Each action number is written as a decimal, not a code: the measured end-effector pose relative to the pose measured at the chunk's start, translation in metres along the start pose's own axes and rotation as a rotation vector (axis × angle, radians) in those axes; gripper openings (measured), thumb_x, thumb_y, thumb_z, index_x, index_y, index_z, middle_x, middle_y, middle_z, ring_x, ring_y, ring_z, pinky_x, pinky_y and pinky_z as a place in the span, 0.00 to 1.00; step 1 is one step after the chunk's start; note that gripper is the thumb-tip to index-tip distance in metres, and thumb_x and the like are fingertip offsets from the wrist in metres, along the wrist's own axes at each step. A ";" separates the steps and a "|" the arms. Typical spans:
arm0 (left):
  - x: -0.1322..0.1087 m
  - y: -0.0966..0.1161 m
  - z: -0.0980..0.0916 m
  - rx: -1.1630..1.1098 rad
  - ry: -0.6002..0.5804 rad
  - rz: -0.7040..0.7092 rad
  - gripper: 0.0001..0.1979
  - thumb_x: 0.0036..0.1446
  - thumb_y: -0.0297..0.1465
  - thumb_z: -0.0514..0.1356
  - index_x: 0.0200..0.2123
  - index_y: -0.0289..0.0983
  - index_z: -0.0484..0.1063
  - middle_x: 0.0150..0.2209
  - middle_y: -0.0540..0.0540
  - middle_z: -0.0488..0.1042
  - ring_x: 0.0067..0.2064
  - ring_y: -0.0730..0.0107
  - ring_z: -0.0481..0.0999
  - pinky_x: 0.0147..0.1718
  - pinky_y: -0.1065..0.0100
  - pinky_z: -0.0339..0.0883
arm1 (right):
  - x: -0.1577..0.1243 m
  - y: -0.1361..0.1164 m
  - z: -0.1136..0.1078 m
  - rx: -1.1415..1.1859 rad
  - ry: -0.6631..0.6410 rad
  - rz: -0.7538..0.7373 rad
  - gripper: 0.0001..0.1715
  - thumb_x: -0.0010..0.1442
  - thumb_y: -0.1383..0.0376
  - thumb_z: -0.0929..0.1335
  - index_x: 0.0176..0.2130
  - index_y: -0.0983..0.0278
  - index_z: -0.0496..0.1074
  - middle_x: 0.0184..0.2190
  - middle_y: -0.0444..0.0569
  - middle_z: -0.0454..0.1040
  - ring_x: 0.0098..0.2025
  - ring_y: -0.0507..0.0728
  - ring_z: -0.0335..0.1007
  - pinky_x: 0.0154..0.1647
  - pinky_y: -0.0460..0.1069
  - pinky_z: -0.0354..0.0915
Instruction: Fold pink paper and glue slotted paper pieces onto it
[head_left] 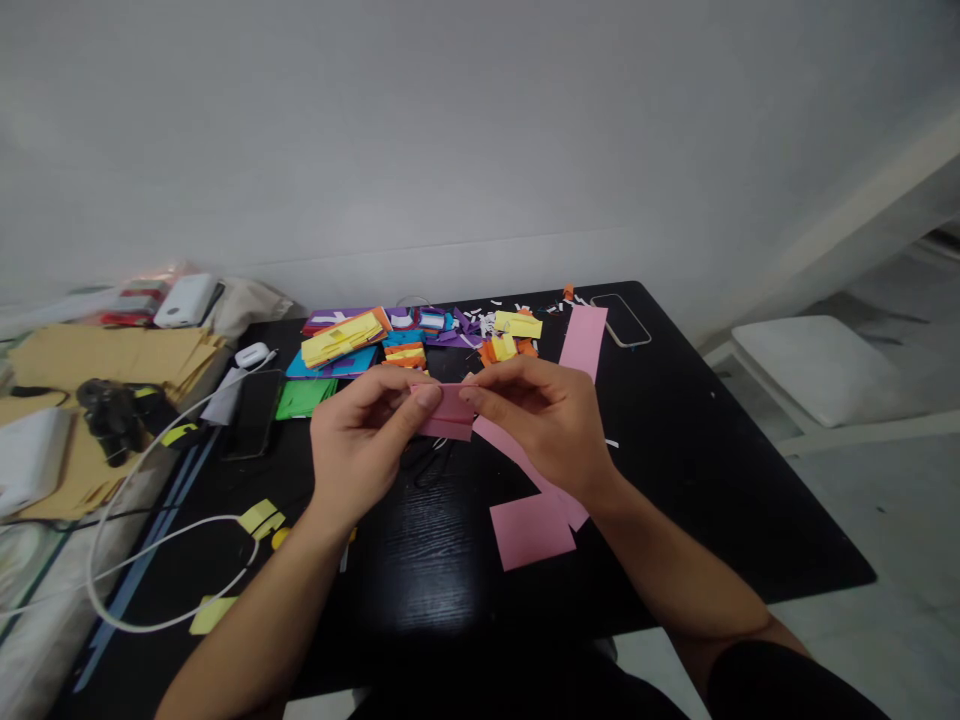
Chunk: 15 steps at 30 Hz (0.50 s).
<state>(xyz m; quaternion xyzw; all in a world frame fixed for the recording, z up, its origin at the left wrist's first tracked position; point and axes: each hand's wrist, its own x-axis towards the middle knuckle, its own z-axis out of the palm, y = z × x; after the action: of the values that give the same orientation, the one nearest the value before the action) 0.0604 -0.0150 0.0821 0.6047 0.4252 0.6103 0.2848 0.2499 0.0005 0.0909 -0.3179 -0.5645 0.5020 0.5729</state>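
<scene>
The left grip [367, 440] and right grip [547, 420] both pinch a folded pink paper [450, 412] between them, just above the worktop [712, 480].

The pink paper [448, 412] is small, folded and level, held up, pinched at its 9 and 3 o'clock ends.

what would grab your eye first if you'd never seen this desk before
Dead centre, the left hand and right hand pinch a small folded pink paper between their fingertips above the black table. Behind them, toward the table's far edge, lies a bright heap of coloured paper scraps. A white cable loops across the near left corner.
</scene>
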 end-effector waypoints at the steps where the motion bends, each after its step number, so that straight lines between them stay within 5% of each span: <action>1: 0.000 0.000 0.000 0.002 0.000 0.000 0.03 0.63 0.34 0.73 0.37 0.41 0.85 0.32 0.51 0.84 0.28 0.77 0.77 0.27 0.75 0.72 | 0.000 0.000 0.000 -0.005 0.004 -0.008 0.05 0.59 0.68 0.81 0.36 0.57 0.86 0.34 0.42 0.87 0.36 0.53 0.85 0.39 0.48 0.81; 15: 0.003 0.001 -0.004 0.004 0.011 0.016 0.04 0.60 0.34 0.75 0.36 0.41 0.85 0.32 0.50 0.85 0.29 0.73 0.80 0.28 0.71 0.74 | 0.000 -0.001 -0.003 -0.060 0.036 -0.066 0.08 0.58 0.70 0.81 0.36 0.56 0.87 0.34 0.41 0.88 0.38 0.54 0.86 0.44 0.49 0.83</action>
<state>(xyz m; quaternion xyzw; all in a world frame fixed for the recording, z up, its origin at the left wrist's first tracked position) 0.0566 -0.0139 0.0846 0.6053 0.4231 0.6149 0.2766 0.2528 0.0013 0.0912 -0.3254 -0.5791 0.4598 0.5894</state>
